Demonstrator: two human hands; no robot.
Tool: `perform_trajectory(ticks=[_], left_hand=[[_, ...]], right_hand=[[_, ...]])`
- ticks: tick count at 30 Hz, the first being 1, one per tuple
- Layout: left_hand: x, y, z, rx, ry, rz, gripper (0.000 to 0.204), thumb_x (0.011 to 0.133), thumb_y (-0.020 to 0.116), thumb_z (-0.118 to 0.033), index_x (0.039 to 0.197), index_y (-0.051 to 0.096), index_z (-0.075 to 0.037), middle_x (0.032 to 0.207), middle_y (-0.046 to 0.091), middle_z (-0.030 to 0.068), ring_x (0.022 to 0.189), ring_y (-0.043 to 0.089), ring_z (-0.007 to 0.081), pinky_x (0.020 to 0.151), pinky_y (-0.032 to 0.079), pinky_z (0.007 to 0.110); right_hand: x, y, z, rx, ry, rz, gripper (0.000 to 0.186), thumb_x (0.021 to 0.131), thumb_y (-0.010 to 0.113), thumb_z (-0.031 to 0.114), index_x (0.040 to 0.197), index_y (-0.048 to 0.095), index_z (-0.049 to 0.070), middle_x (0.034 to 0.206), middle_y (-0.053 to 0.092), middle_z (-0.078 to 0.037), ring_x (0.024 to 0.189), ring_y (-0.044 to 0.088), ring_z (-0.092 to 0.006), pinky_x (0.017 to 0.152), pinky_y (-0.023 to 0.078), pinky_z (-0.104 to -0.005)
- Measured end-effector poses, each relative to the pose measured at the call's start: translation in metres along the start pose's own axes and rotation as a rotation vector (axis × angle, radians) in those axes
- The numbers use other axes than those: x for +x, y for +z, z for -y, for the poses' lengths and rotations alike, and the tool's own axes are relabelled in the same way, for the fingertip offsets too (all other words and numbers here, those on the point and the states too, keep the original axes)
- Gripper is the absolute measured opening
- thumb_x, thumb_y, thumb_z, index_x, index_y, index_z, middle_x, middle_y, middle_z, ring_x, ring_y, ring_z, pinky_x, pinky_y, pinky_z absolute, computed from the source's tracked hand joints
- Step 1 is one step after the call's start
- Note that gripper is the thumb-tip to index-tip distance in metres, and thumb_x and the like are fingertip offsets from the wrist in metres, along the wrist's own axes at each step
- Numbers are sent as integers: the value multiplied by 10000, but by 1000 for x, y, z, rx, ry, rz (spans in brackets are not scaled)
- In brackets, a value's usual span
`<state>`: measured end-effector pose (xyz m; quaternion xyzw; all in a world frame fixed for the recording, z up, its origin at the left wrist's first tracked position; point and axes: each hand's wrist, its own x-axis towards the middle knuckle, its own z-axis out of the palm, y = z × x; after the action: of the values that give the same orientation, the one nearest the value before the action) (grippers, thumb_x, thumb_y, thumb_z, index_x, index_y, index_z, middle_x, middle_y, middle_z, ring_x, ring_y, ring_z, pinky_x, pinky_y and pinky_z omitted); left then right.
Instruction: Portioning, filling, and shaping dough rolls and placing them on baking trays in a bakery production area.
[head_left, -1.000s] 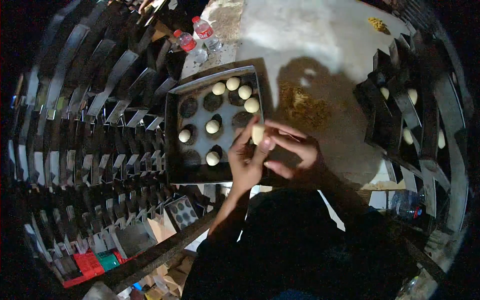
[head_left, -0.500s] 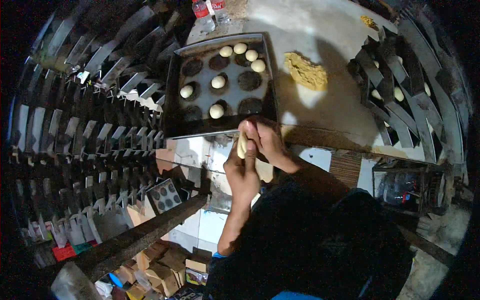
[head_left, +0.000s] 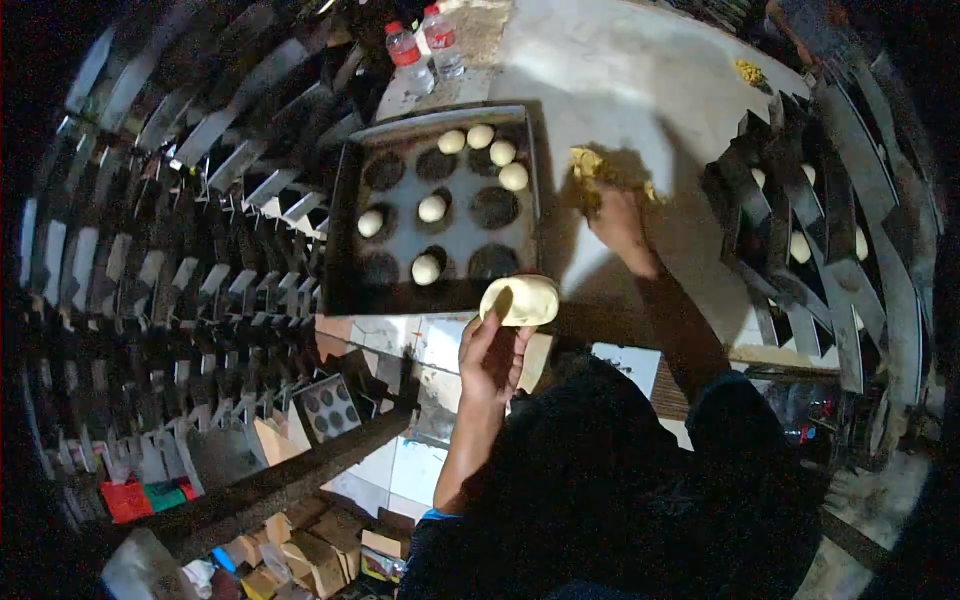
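Head view, one item: wide fisheye, left of a head-worn pair. Looking down from above and behind the left hand (head_left: 488,358) and right hand (head_left: 617,220), facing forward past them. Range: near, the hands occupying the middle of the field. Coverage: tray (head_left: 460,236) lying ahead of the left hand, worktop (head_left: 600,60) stretching beyond the right, stacks (head_left: 205,135) flanking both, dark clothing (head_left: 600,480) filling the space below. Straight edges bending toward the rim.

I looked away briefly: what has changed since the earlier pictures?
The right hand let go of the dough piece and moved forward and right to the yellow paste. The left hand still holds the dough piece, now showing as a flat oval. The seven dough balls stayed in the baking tray.
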<state>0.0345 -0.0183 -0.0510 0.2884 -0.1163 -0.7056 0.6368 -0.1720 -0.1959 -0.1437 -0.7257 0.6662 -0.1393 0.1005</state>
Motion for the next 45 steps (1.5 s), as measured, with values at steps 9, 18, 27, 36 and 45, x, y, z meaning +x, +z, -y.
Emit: perform_trajectory(ticks=[9,18,27,36,45], left_hand=[[87,37,51,435,54,-195,313,850,640,-186,1087,612,18,988,647,85,879,611,168,773,479,292],[132,63,92,954,-8,-144,313,899,610,-292,1051,628,-19,934,642,44,790,571,117,692,441,259],[132,54,92,963,446,207,516,906,546,-154,1322,332,64,1263,469,193,1110,498,235,944,385,336],[7,52,0,624,569,110,691,888,560,-152,1414,166,63,1385,349,199,1234,404,272,1034,299,369],[-102,-44,-63,1135,984,71,289,831,636,-243,1033,630,-36,1128,543,218,1048,555,325,856,465,401]], right_hand=[[28,-7,-76,906,-88,104,405,837,578,6,1233,499,-23,1171,558,-191,1049,563,-247,886,488,-388],[-4,-79,-18,1567,579,497,384,916,526,99,1276,469,-21,1013,630,-92,873,603,-126,756,516,-274],[-41,-73,-13,1357,-24,-59,249,863,632,196,949,637,-38,723,576,-32,655,545,-77,584,458,-219],[-105,-117,118,805,-589,-540,148,756,698,55,887,666,-5,984,626,-98,849,630,-239,723,519,-324],[-189,-113,198,1288,-380,387,244,756,723,27,978,650,-43,880,653,-108,731,617,-110,591,498,-218]])
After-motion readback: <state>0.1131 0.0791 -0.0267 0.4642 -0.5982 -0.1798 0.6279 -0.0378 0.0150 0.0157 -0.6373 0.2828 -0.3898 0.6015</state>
